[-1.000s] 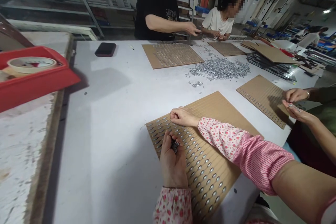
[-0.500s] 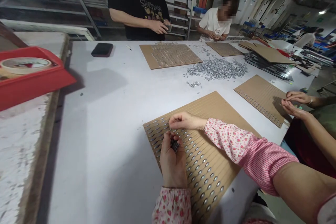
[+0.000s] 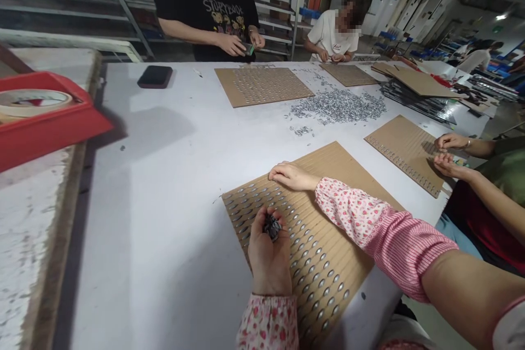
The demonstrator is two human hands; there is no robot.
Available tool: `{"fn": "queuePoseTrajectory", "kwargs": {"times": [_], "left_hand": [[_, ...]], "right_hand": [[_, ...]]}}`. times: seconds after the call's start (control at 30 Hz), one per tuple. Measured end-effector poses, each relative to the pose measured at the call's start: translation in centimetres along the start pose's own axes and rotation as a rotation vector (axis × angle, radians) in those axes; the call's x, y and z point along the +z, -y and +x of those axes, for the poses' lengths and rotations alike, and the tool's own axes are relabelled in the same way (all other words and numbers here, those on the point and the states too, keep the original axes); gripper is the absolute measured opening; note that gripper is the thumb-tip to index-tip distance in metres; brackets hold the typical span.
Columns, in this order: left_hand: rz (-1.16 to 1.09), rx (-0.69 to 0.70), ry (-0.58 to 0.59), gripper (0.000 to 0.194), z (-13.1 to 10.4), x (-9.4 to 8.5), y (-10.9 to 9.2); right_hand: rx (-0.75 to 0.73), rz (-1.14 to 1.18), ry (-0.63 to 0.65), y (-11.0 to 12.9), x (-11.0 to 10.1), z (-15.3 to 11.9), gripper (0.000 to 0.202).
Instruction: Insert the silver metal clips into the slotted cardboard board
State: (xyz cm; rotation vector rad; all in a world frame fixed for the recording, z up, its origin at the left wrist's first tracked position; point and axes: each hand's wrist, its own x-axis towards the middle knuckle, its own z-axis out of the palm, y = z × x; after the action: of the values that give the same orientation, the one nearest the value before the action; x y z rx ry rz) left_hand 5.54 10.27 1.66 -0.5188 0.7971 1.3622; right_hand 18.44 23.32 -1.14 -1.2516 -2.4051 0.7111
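My left hand (image 3: 268,260) is cupped palm up around a small heap of dark silver oval pieces (image 3: 271,227). It is above a brown cardboard sheet (image 3: 334,167) marked with parallel lines. Rows of silver leaf-shaped pieces (image 3: 321,257) lie spaced out on the sheet's left and near parts. Near the sheet's far left edge, my right hand (image 3: 293,176) is low over the cardboard with thumb and fingers pinched together. Whatever sits between those fingertips is hidden. Patterned sleeves cover both forearms.
A large pile of loose silver pieces (image 3: 338,106) lies mid-table. Other part-filled cardboard sheets (image 3: 404,145) lie beyond and to the right. Co-workers' hands (image 3: 449,156) are at the right and far side. A black box (image 3: 155,76) and a red tray (image 3: 53,134) are left.
My right hand has moved away from my left, up to the sheet's far edge. The pieces in my left palm are now more exposed. The view has shifted slightly.
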Motion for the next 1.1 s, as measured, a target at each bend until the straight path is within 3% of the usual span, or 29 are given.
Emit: {"fn": "queuePoseTrajectory", "kwargs": {"times": [0.17,0.3,0.5,0.7,0.8,0.87,0.97,1.03,1.1], "left_hand": [[0.018,0.041,0.007,0.017,-0.2,0.0,0.2],[0.021,0.023,0.006,0.021,-0.1,0.0,0.2],[0.012,-0.015,0.03,0.022,0.3,-0.3,0.2],[0.048,0.053,0.067,0.018,0.3,-0.6,0.4],[0.061,0.063,0.09,0.017,0.4,-0.7,0.4],[0.058,0.058,0.096,0.015,0.4,-0.7,0.4],[0.047,0.043,0.092,0.014,0.4,-0.6,0.4],[0.044,0.025,0.096,0.014,0.4,-0.4,0.5],[0.043,0.009,0.101,0.015,0.2,-0.2,0.5]], "right_hand": [[0.052,0.128,0.066,-0.2,0.0,0.2,0.015],[0.165,0.234,-0.015,-0.4,0.9,-0.2,0.019],[0.153,0.055,-0.195,-0.5,2.3,-0.7,0.014],[0.2,-0.034,-0.254,-0.2,2.9,-0.9,0.006],[0.217,0.088,-0.279,0.5,2.6,-1.1,0.007],[0.216,0.345,-0.21,1.4,2.0,-1.5,0.013],[0.182,0.755,0.051,3.0,1.0,-2.3,0.028],[0.159,0.889,0.2,3.9,0.6,-2.7,0.035],[0.148,0.954,0.255,4.5,0.5,-2.9,0.038]]}}
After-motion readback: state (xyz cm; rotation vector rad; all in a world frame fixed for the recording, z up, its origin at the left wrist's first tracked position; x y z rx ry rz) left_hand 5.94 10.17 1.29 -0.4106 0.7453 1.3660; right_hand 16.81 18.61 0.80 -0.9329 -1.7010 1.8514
